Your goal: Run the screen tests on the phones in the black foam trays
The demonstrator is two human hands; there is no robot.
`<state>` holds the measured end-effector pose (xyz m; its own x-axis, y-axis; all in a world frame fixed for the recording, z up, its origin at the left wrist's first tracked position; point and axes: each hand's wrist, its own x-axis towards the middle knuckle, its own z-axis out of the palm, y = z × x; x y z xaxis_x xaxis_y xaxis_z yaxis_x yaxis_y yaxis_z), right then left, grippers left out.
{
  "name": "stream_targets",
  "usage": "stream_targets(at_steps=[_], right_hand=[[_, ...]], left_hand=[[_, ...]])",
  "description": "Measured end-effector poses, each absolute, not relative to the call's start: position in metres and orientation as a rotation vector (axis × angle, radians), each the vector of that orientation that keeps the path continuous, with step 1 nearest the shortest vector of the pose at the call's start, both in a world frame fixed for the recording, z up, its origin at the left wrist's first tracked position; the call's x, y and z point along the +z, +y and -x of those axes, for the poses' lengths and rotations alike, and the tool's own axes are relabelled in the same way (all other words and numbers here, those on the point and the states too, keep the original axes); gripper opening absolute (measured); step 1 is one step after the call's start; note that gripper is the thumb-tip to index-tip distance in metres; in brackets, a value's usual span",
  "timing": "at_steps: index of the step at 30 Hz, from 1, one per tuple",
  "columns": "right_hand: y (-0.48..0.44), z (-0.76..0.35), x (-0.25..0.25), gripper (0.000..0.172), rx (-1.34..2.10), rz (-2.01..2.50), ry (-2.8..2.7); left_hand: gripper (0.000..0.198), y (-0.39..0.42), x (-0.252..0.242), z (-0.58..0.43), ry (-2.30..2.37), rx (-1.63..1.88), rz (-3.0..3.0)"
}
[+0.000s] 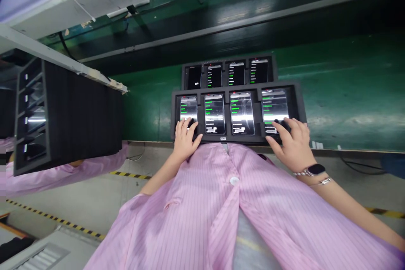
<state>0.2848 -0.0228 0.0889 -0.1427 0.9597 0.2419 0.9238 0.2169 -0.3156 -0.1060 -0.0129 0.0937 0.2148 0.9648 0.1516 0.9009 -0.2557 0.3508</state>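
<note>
Fingers spread, you are resting your left hand on the leftmost phone and your right hand on the rightmost phone in the black foam tray, pinching nothing.

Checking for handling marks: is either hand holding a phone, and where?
No clear grip: the left hand lies over the lower end of the leftmost phone, the right hand over the lower end of the rightmost phone, both in the foam tray.

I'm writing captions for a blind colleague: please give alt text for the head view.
Two bare hands rest on the outer smartphones in a black foam tray of four phones, their lit screens showing green bars. A second phone tray lies beyond, and a pink striped smock fills the foreground.
</note>
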Motion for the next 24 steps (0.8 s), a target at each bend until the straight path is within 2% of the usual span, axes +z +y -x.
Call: stream_targets(at_steps=[8, 24], right_hand=[[0.004, -0.240, 0.103, 0.053, 0.142, 1.758, -2.177], [0.049, -0.235, 0.092, 0.054, 0.195, 1.754, -2.232]], left_hand=[[0.052, -0.010, 0.100, 0.098, 1.829, 0.525, -2.268], [0.054, 0.054, 0.111, 0.058, 1.890, 0.224, -2.267]])
